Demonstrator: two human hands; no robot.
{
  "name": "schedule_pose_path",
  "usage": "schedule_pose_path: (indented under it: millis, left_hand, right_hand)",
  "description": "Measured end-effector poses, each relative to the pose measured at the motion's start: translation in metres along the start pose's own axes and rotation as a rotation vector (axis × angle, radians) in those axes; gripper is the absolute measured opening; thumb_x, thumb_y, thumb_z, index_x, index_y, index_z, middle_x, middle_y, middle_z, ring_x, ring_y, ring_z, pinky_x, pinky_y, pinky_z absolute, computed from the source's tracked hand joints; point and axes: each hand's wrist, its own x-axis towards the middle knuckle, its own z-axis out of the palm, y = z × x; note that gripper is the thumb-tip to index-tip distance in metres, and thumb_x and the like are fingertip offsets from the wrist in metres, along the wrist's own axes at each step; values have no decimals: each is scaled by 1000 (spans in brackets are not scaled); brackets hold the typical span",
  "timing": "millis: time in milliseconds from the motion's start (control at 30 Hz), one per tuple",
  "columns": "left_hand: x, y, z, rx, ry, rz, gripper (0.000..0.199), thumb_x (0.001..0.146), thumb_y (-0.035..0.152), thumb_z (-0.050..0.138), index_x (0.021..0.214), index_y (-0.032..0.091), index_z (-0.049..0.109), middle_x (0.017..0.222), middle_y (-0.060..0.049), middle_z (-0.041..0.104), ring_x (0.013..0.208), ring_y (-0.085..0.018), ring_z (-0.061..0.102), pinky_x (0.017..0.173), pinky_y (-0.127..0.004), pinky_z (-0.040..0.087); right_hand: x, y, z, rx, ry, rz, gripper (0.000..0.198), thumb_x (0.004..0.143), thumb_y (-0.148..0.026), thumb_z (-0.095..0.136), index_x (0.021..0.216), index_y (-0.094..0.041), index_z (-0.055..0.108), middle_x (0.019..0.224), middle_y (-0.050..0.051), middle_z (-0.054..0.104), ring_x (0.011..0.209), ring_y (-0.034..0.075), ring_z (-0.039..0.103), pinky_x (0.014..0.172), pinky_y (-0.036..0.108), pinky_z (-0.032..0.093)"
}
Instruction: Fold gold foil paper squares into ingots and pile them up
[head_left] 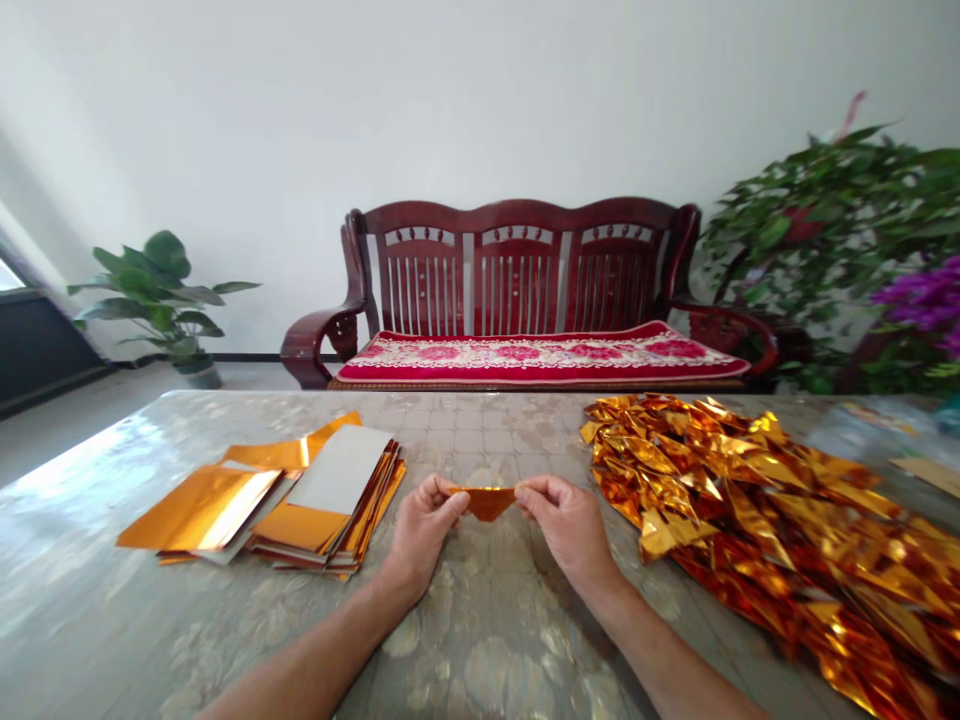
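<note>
A small folded piece of gold foil paper (489, 503) is stretched between my two hands, above the middle of the table. Its top edge runs level and its lower part narrows downward. My left hand (427, 520) pinches its left end between thumb and fingers. At the right end, my right hand (562, 515) grips it in the same way. Left of my left hand lie stacked sheets of gold foil paper (300, 525), some with the pale side up. To the right of my right hand spreads a large heap of folded gold foil pieces (750, 500).
The table (480, 640) has a patterned, glossy cover. Clear plastic wrapping (862, 428) lies at its back right. Beyond the table stands a dark red wooden bench (517, 275) with a floral cushion (540, 352). Potted plants (165, 285) flank the bench.
</note>
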Motion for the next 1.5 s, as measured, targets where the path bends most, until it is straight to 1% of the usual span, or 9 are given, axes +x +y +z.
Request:
schedule_pose_path:
  millis: [100, 267, 433, 600, 767, 900, 1033, 1267, 1500]
  left_hand:
    - [-1, -1, 2, 44, 4, 6, 32, 66, 39, 79, 67, 17, 57, 58, 4, 58, 52, -8, 49, 51, -18, 40]
    - [-5, -7, 4, 98, -7, 17, 31, 67, 38, 78, 67, 17, 55, 57, 4, 58, 51, -9, 50, 51, -19, 41]
    - [-5, -11, 3, 133, 3, 25, 30, 70, 37, 75, 68, 18, 53, 57, 5, 57, 51, -9, 50, 50, -19, 40]
    - [-5, -10, 3, 150, -7, 39, 29, 70, 36, 76, 67, 18, 54, 58, 3, 59, 52, -10, 51, 51, -19, 40]
    - [-6, -11, 2, 240, 18, 70, 26, 70, 36, 74, 67, 18, 56, 60, 2, 60, 54, -11, 53, 51, -20, 39]
    - [-4, -15, 0, 318, 52, 93, 24, 73, 37, 71, 67, 18, 56, 59, 2, 59, 54, -12, 53, 52, -21, 39]
    - [-3, -16, -1, 365, 74, 101, 23, 73, 36, 69, 67, 18, 56, 58, 4, 57, 53, -11, 50, 51, -20, 37]
    - [-3, -13, 0, 331, 79, 84, 25, 71, 38, 71, 66, 19, 56, 58, 4, 58, 52, -10, 50, 51, -20, 37]
    - [-2, -11, 0, 307, 84, 100, 24, 70, 35, 72, 65, 18, 56, 58, 4, 57, 52, -10, 50, 51, -19, 38]
  right_hand:
    - [0, -2, -1, -54, 29, -41, 25, 74, -42, 63, 73, -18, 71, 67, 3, 68, 64, 18, 60, 63, 29, 46]
    - [1, -3, 0, -58, 78, -75, 32, 69, -39, 65, 91, -16, 71, 64, -1, 61, 60, 16, 56, 60, 28, 44]
    - [0, -3, 0, -32, 25, -70, 31, 68, -38, 64, 89, -16, 70, 59, -3, 54, 55, 14, 50, 54, 26, 39]
    - [1, 0, -2, -36, -13, -38, 29, 69, -39, 63, 84, -16, 71, 60, -1, 58, 57, 15, 52, 56, 26, 40]
    - [2, -2, -4, 21, -84, 50, 33, 71, -44, 62, 81, -15, 73, 62, 0, 62, 51, 13, 49, 50, 26, 37]
    - [1, -5, -5, 128, -104, 131, 33, 68, -39, 58, 84, -14, 74, 59, 0, 61, 53, 14, 53, 52, 26, 43]
    - [0, -5, -6, 193, -126, 199, 38, 65, -35, 56, 88, -12, 76, 63, 3, 66, 59, 16, 59, 57, 28, 49]
    - [2, -6, -8, 226, -156, 188, 34, 64, -33, 61, 87, -13, 76, 64, 1, 66, 56, 13, 57, 55, 26, 48]
    - [2, -10, -11, 211, -239, 144, 30, 69, -39, 71, 88, -16, 76, 65, -1, 66, 56, 11, 54, 56, 24, 46]
